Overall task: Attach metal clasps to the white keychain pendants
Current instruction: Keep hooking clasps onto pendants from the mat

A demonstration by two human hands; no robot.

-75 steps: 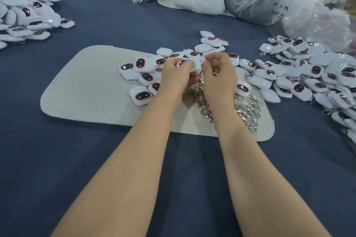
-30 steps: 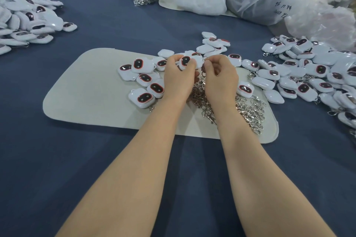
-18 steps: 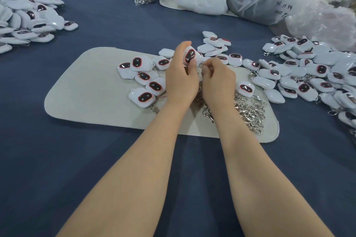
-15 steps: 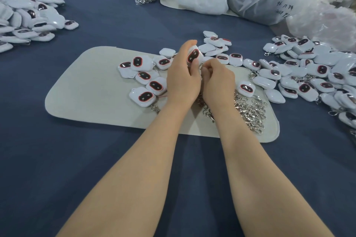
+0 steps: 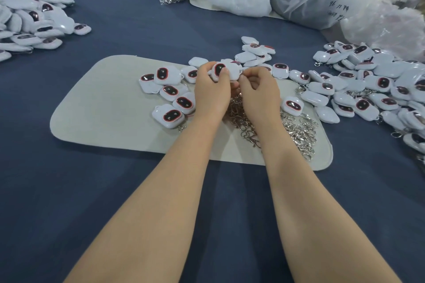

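White pendant [image 5: 222, 71] sits gripped in left hand [image 5: 212, 89]; right hand [image 5: 258, 89] curls at its edge, contents hidden. Any clasp could slip into the pile [image 5: 296, 131] below.

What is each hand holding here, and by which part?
The left hand grips a white pendant by its left end, thumb on its face. The right hand pinches at the pendant's right edge; what it pinches is too small to tell.

A white pendant [image 5: 224, 71], red-rimmed dark face up, is raised above heaped silver clasps [image 5: 299, 132], its loop seemingly hidden.
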